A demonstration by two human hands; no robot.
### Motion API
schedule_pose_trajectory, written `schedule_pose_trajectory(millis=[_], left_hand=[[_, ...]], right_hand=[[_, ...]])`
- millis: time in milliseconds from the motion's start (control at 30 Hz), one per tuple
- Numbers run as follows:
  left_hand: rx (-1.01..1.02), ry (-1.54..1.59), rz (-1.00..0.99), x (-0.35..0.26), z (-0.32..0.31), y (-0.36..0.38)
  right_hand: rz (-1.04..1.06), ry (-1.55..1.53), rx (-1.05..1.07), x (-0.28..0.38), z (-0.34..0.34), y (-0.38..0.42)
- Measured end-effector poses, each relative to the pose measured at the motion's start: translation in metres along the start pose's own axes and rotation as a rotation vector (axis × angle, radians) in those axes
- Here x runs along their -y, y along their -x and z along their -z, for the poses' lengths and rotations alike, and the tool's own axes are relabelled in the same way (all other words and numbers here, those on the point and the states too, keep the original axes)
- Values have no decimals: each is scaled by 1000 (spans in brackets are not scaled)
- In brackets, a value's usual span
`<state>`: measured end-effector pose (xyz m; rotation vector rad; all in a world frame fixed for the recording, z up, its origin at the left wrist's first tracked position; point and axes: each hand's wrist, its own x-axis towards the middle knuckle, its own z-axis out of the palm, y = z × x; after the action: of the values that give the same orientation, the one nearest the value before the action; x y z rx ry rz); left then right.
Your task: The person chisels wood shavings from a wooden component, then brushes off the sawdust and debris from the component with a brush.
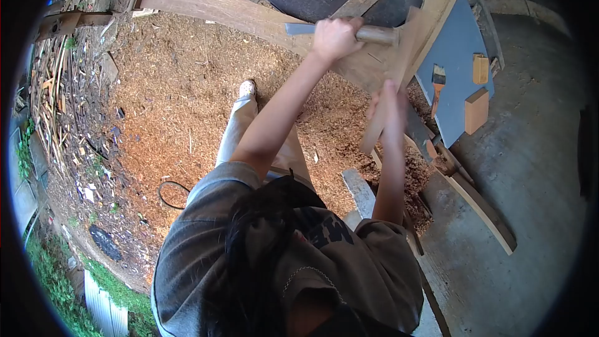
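Note:
My left hand (337, 39) is wrapped around a tool (378, 35) with a thick, round wooden end on the right and a flat blue-grey end sticking out on the left. The wooden end reaches to a narrow wooden strip (409, 43), which stands slanted and is smeared by motion. My right hand (392, 109) closes on the lower part of that strip, its fingers partly hidden behind it. Both hands are over the corner of a large wooden frame (368, 65) with curved openings.
A blue-grey board (460, 43) to the right carries a paintbrush (438, 81) and two wooden blocks (477, 111). Wooden offcuts (480, 209) lie on the concrete floor (530, 150). Wood shavings (181, 87) cover the ground around my feet, with scrap sticks at far left.

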<state>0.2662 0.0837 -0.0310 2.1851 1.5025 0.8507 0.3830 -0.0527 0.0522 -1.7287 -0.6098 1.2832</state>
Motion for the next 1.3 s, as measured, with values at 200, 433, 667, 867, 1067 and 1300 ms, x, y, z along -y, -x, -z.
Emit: schedule_pose_trajectory(millis=[200,433,667,867,1067,1300], left_hand=[[-57,-8,35,30,30,12],[-149,-36,57,58,62,17],[-199,-45,174,92,70,31],[-218,31,185,91,89,52],[-141,127,51,38,70,45],[-96,155,-34,-2,53,44]], right_hand=[[175,-299,-452,0,-17,1],[88,-131,-147,-11,-45,15],[198,245,175,-36,-70,19],[46,-170,3,-14,-28,23],[64,-194,-93,-10,-9,32],[55,-274,-216,-8,16,33]])
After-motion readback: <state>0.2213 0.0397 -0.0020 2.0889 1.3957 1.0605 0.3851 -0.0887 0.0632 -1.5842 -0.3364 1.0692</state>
